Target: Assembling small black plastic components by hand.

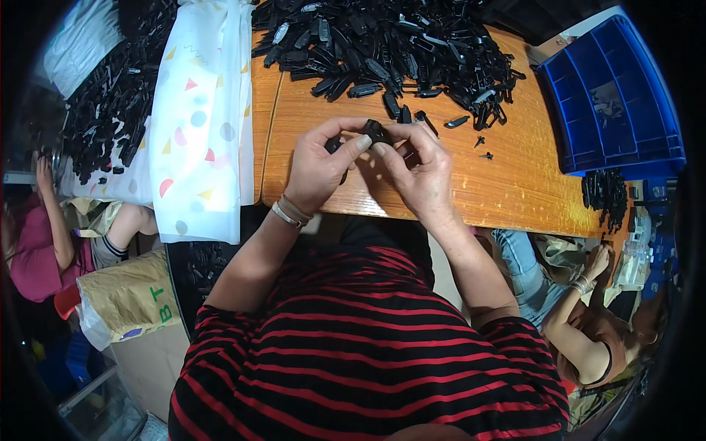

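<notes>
Above the front of the wooden table (500,198), my left hand (318,165) and my right hand (426,165) meet at a small black plastic part (377,132). Both thumbs and forefingers pinch it from either side. A second black piece (333,144) sits in the curled fingers of my left hand, mostly hidden by them. Just beyond my hands spreads a big heap of black plastic parts (382,59), many long and clip-like. A few loose pieces, such as a black part with a shiny face (457,122), lie at its near edge.
A blue plastic crate (610,95) stands at the right, tilted. White patterned sheeting (198,132) covers the table's left side, with another black heap (110,125) past it. People sit at left and right; a brown sack (132,294) is at lower left.
</notes>
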The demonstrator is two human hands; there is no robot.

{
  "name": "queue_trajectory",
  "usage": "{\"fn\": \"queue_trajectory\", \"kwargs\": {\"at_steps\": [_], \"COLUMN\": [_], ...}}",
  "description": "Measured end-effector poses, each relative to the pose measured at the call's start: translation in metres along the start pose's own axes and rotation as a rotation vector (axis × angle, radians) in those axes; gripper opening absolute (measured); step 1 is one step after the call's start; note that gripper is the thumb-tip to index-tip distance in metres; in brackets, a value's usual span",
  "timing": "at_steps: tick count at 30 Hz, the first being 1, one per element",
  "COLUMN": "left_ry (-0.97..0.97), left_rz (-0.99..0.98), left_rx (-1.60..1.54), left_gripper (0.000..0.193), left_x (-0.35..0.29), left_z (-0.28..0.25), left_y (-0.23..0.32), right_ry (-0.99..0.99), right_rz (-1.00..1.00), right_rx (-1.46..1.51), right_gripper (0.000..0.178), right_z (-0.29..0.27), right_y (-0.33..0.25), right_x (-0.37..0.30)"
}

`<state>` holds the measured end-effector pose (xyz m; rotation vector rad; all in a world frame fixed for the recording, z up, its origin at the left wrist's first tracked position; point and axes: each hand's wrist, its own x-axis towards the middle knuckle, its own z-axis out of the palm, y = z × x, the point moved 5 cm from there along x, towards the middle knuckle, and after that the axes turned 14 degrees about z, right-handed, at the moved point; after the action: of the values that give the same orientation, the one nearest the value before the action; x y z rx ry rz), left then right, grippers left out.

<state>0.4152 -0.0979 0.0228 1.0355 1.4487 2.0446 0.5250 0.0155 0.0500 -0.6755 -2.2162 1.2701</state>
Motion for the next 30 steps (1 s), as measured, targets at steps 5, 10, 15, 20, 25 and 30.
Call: {"fn": "queue_trajectory", "kwargs": {"at_steps": [5, 10, 15, 20, 25, 30], "left_ry": [0.095, 0.029, -0.001, -0.03, -0.017, 0.006], "left_rz": [0.087, 0.061, -0.059, -0.241, -0.333, -0.444], "left_rx": [-0.007, 0.051, -0.074, -0.357, -0.33, -0.128], "left_gripper": [0.026, 0.026, 0.023, 0.026, 0.028, 0.025], "left_x": [-0.01, -0.011, -0.012, -0.019, -0.036, -0.078], "left_z": [0.009, 0.014, 0.012, 0.007, -0.005, -0.04], "left_y": [0.002, 0.008, 0.003, -0.002, -0.001, 0.023], "right_ry": [0.15, 0.191, 0.175, -0.13, -0.226, -0.356], "right_rz": [-0.198, -0.148, -0.041, -0.058, 0.079, 0.051], "right_rx": [-0.082, -0.109, -0.112, -0.016, 0.202, 0.037], "right_gripper": [0.026, 0.034, 0.045, 0.043, 0.044, 0.043], "right_z": [0.006, 0.01, 0.01, 0.027, 0.043, 0.062], "right_y": [-0.011, -0.004, 0.002, -0.006, -0.012, -0.008], "right_x": [-0.007, -0.013, -0.015, -0.026, -0.04, -0.053]}}
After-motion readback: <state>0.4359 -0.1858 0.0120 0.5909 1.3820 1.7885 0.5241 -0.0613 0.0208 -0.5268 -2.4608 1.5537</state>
